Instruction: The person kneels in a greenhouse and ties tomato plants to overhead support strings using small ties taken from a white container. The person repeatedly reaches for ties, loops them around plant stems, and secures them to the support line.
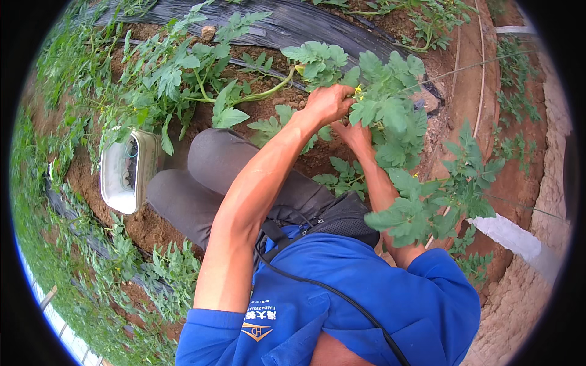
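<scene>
My left hand (330, 103) has its fingers curled in at the leafy top of a tomato plant (391, 110), beside small yellow flowers (359, 91). Just below and to the right of it, my right hand (356, 135) reaches into the same foliage. Its fingertips are hidden by leaves and by the left hand, so its hold is unclear. What exactly the left fingers pinch is also covered. A thick bent tomato stem (268, 94) runs from the left towards the hands, with a yellowish end near the leaves.
A white plastic tub (130, 171) stands on the soil by my knees (183, 192). Black plastic film (284, 23) covers the bed ahead. Tomato plants crowd the left. One leafy shoot (425, 206) overlaps my right forearm, and thin strings cross at the right.
</scene>
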`<state>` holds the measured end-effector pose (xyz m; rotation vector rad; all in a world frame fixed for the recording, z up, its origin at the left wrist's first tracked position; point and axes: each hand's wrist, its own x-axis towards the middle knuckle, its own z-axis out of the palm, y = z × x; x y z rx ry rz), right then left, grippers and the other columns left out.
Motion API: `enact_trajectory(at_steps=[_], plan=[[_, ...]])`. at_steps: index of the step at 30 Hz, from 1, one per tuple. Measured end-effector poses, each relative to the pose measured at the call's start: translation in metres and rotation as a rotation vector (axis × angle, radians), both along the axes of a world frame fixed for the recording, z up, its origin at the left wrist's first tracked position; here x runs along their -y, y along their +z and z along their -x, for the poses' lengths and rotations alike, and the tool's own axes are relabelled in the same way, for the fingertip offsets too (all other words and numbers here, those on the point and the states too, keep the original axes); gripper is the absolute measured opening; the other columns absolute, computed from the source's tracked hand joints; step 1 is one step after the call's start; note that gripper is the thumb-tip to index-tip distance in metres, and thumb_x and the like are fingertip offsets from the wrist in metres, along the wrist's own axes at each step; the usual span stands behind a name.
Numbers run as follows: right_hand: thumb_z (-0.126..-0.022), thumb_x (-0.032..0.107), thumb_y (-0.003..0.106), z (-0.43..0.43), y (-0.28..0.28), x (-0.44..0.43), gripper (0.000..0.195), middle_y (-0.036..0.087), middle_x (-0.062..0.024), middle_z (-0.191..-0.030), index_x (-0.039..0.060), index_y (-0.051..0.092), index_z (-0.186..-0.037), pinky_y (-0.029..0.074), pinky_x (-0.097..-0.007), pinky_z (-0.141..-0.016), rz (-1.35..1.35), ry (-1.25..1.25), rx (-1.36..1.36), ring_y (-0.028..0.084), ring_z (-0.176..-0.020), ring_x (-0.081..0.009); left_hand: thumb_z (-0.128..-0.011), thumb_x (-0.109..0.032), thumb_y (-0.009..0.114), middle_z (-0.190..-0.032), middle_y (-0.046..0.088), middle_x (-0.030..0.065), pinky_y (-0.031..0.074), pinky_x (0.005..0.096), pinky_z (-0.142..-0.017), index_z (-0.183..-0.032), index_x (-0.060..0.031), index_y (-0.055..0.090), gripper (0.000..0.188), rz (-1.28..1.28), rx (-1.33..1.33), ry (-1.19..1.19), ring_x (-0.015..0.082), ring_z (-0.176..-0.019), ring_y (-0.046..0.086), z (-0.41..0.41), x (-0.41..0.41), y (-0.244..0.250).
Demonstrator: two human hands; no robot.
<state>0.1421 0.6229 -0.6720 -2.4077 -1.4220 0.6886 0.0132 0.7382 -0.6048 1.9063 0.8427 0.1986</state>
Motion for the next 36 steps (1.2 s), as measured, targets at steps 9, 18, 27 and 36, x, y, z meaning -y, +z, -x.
enact_trajectory(at_steps=[9, 18, 27, 36], plan=[[-0.086, 0.028, 0.062, -0.020, 0.112, 0.030, 0.035, 0.068, -0.0142, -0.079, -0.0032, 0.065, -0.102, 0.050, -0.0339, -0.063, 0.021, -0.094, -0.260, 0.065, -0.066, -0.0202, -0.094, -0.026, 0.046, -0.104, 0.067, 0.0246, 0.048, 0.0457, -0.092, -0.139, -0.0181, 0.046, 0.047, -0.001, 0.096, 0.092, 0.0394, -0.105, 0.062, -0.014, 0.025, -0.034], [-0.090, 0.019, 0.067, 0.019, 0.301, 0.008, 0.034, 0.060, 0.0014, -0.070, 0.0004, 0.065, -0.118, 0.039, -0.0239, -0.052, -0.559, -0.043, -0.299, 0.052, -0.059, -0.0063, -0.091, -0.025, 0.048, -0.104, 0.065, 0.0275, 0.048, 0.0491, -0.091, -0.142, -0.0097, 0.043, 0.053, -0.069, 0.158, 0.121, 0.0423, -0.100, 0.062, -0.020, 0.039, -0.036], [-0.097, 0.027, 0.055, 0.051, 0.316, -0.109, 0.031, 0.060, 0.0009, -0.069, -0.0003, 0.065, -0.108, 0.043, -0.0214, -0.054, -0.160, 0.621, -0.264, 0.052, -0.058, -0.0052, -0.090, -0.027, 0.058, -0.112, 0.065, 0.0218, 0.050, 0.0474, -0.086, -0.117, -0.0044, 0.063, 0.036, 0.060, 0.016, 0.063, 0.0391, -0.106, 0.061, -0.008, 0.037, -0.009], [-0.099, 0.031, 0.054, -0.063, 0.294, -0.128, 0.029, 0.061, 0.0042, -0.072, 0.0062, 0.065, -0.110, 0.038, -0.0176, -0.047, -0.116, 0.329, -0.374, 0.054, -0.057, -0.0022, -0.088, -0.038, 0.059, -0.101, 0.069, 0.0185, 0.049, 0.0467, -0.088, -0.124, -0.0141, 0.062, 0.043, 0.191, 0.078, 0.154, 0.0369, -0.097, 0.065, 0.008, 0.037, -0.045]])
